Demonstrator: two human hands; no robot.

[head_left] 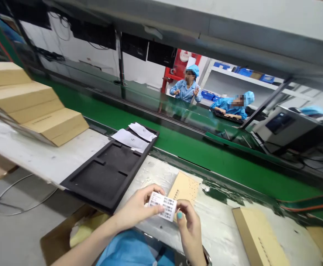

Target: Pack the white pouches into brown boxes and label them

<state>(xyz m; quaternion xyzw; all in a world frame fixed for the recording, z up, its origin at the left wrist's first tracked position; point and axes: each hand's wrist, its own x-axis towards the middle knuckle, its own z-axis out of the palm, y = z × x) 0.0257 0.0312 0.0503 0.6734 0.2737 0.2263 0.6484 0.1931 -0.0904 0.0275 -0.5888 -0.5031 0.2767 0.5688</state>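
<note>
A small white label sheet [168,207] printed with rows of barcodes is held up over the bench. My left hand [143,207] pinches its left side, thumb across the front and fingers behind. At its right edge is my right hand [190,225], with the thumb and curled index finger closed on the edge; the thumbnail looks turquoise. Just behind the label, a brown cardboard box [187,186] with small printed dots lies on the bench, partly covered by the label and my right hand.
Left of my hands sits a black foam tray [100,181] holding white paper packets [130,139]. Folded cardboard boxes [39,107] are stacked at far left; another carton [261,236] lies at right. A green conveyor [183,149] runs behind. Two people [187,88] in blue caps work beyond.
</note>
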